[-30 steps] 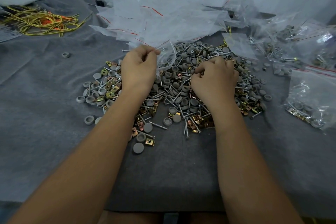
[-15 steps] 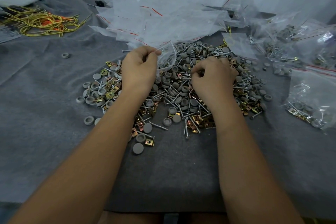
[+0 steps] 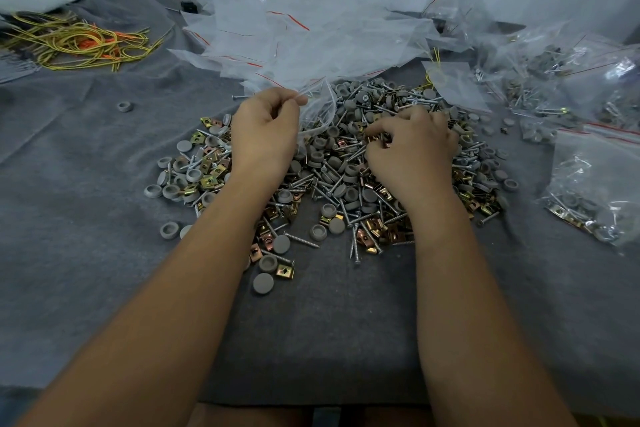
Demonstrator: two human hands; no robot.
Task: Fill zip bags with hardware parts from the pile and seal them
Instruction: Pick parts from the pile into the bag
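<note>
Meanwhile left hand (image 3: pixel 265 126) pinches a zip bag (image 3: pixel 317 107); right hand (image 3: pixel 412 146) (fingers curled) picks parts from the pile (image 3: pixel 346 166).

We are reaching both bare forearms forward, side by side. Our left hand (image 3: pixel 265 130) is curling knuckles-up, thumb and forefinger pinching together at its far tip. Our right hand (image 3: pixel 414 146) is arching palm-down, its fingers (image 3: pixel 381 126) bending inward toward the left.
</note>
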